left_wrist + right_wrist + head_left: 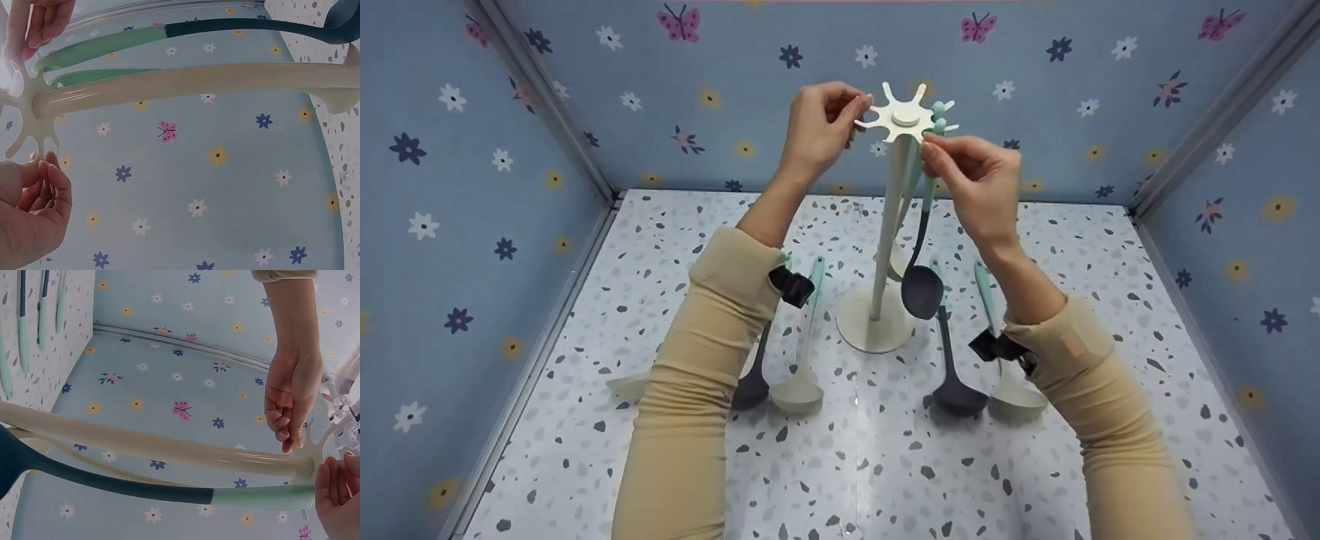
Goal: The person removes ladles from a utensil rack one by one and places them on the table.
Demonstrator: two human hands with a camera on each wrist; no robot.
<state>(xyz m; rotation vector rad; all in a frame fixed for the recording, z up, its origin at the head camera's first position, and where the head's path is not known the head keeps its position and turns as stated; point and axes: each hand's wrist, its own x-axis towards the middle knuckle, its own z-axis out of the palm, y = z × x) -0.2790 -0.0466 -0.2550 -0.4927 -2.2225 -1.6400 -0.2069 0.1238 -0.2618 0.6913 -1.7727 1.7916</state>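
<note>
A cream utensil rack (pixel 883 225) stands on a round base, topped by a star-shaped wheel of prongs. My left hand (pixel 821 124) pinches a prong on the wheel's left side, seen also in the left wrist view. On the near right side, the right hand (pixel 979 180) pinches another prong between thumb and fingertips. Just beside those fingertips hangs a dark-headed spoon or ladle (pixel 922 292) with a mint handle (pixel 264 496). Behind it hangs a second mint-handled utensil (pixel 911 180), its cream head partly hidden.
On the speckled table (pixel 855 465) lie a dark ladle (pixel 960 397) and a cream ladle (pixel 1018 399) at right. Left of the base are another cream ladle (pixel 797 395), a dark-headed utensil (pixel 750 390) and a cream-headed utensil (pixel 626 387), partly behind the sleeve. Patterned panels (pixel 840 67) enclose the table.
</note>
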